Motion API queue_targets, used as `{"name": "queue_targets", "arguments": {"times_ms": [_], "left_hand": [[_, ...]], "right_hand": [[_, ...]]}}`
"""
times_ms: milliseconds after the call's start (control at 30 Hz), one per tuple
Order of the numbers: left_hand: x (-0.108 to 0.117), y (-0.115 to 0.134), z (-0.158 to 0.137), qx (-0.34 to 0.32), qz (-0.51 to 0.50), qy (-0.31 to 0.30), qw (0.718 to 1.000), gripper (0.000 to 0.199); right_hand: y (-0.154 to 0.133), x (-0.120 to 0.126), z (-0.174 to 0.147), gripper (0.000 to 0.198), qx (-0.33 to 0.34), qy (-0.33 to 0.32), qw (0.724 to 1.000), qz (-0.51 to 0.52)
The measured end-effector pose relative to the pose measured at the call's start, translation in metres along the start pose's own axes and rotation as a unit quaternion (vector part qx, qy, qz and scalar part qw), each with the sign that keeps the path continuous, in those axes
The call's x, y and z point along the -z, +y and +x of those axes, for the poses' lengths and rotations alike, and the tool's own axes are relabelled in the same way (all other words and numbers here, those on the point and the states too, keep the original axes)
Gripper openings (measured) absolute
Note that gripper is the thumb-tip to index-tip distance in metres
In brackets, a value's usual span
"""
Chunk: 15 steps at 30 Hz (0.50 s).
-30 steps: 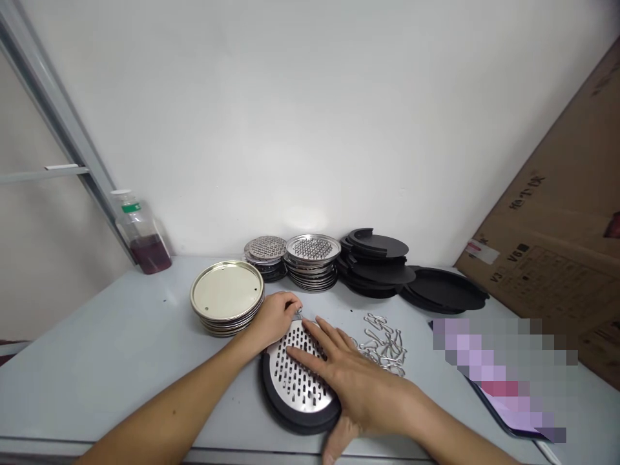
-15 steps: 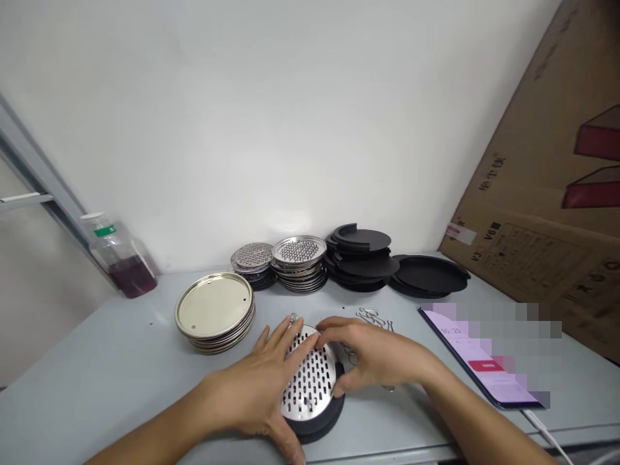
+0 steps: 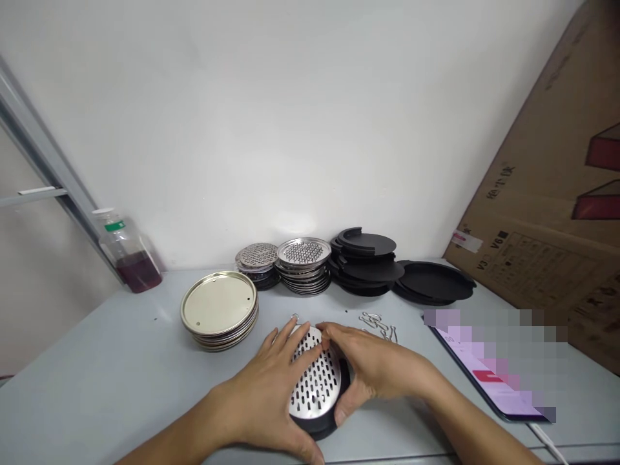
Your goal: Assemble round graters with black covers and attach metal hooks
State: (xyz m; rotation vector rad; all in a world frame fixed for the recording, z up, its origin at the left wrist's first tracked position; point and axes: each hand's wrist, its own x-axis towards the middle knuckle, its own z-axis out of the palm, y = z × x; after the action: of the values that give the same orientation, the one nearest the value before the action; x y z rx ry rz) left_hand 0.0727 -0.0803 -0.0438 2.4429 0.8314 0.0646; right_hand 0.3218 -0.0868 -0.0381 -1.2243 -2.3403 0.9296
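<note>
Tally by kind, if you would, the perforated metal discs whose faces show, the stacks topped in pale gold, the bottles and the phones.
Perforated metal discs: 3 (one at the left hand and right hand, two atop other stacks)
Pale-gold-topped stack: 1
Bottle: 1
Phone: 1
Total: 6

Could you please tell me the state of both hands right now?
Left hand: open, spread over the left of the perforated metal disc.
Right hand: half-curled at the disc's right edge; whether it grips cannot be told.
</note>
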Motion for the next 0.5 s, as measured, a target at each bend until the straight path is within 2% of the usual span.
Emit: {"name": "queue_targets", "arguments": {"times_ms": [167,333,500], "left_hand": [[0.001,-0.002,-0.003,0.012,-0.005,0.021,1.000,0.131],[-0.001,-0.007,-0.003,0.020,-0.009,0.012,1.000,0.133],[-0.002,-0.006,-0.003,0.024,-0.014,0.033,0.999,0.122]], "right_hand": [[0.007,-0.006,0.003,0.099,0.040,-0.013,0.999,0.002],[0.013,-0.010,0.004,0.127,0.006,-0.019,1.000,-0.010],[0.018,-0.012,0.004,0.133,0.012,-0.050,0.999,-0.009]]}}
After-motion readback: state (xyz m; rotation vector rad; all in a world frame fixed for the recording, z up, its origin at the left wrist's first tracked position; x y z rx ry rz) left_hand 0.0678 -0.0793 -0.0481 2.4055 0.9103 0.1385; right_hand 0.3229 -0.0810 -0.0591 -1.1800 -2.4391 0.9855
